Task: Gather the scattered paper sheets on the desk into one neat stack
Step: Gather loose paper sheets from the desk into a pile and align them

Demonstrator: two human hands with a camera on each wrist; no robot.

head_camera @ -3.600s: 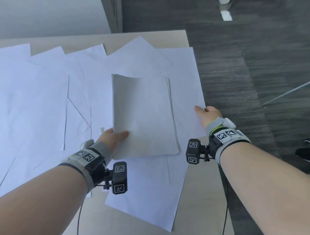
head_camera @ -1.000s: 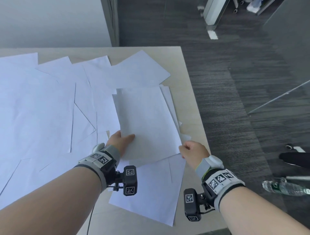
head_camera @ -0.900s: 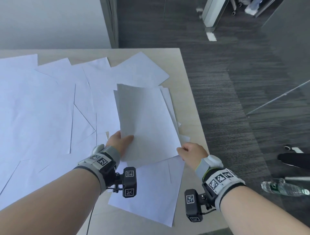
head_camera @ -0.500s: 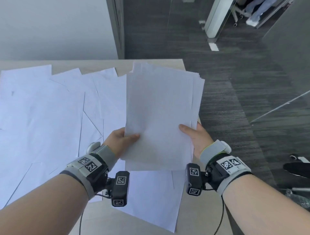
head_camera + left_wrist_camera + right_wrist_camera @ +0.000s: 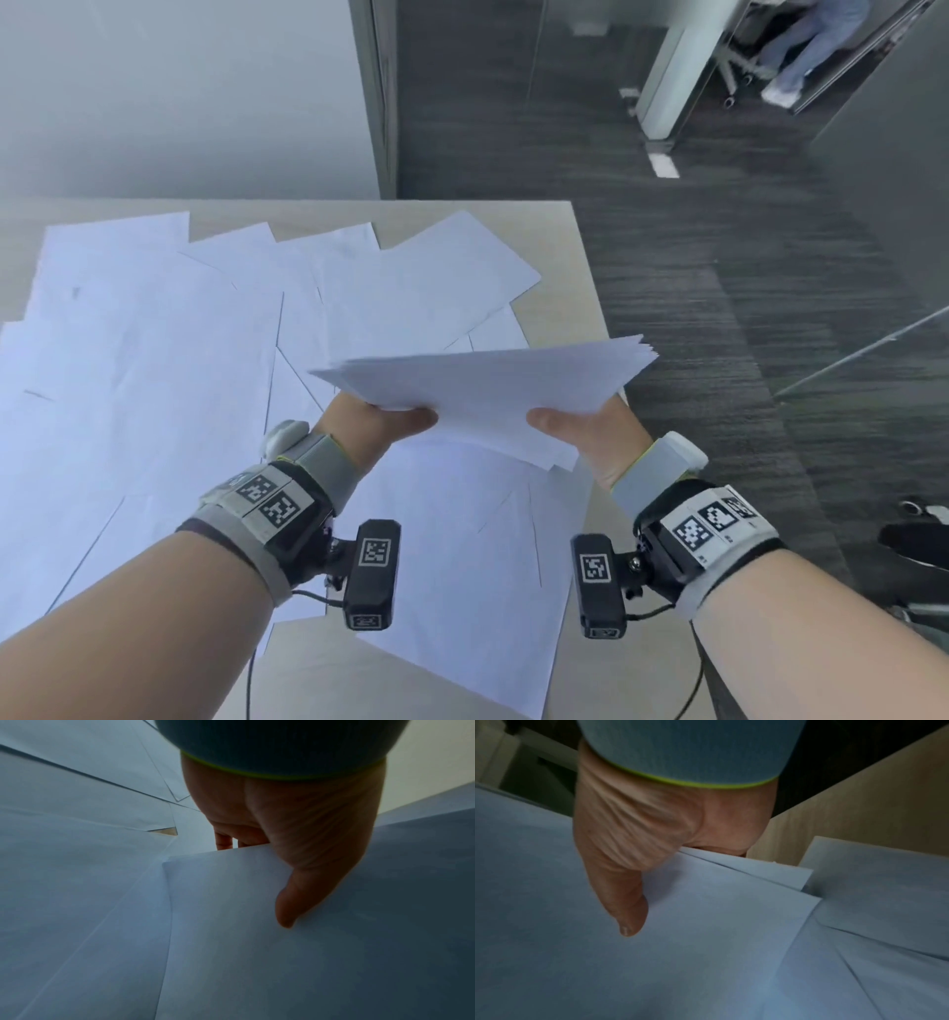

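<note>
Two hands carry the work at this point: your left hand (image 5: 375,426) and your right hand (image 5: 590,437) each grip the near edge of one partial stack (image 5: 493,390), thumb pressed on top and fingers curled beneath, as both wrist views confirm. You hold that stack in the air above the right side of the desk (image 5: 575,318), tilted close to flat, with its far edges fanned and not yet squared; the number of sheets in it cannot be counted from here. I judge the task well short of half done. The loose sheets (image 5: 154,360) lie overlapping across most of the desk surface, from the far left to the near right corner, and roughly ten can be made out, though the overlaps hide any exact figure. Left to do, in my assessment: collect every one of those sheets, add them to the held stack, align its edges, and set it down as a single pile.
</note>
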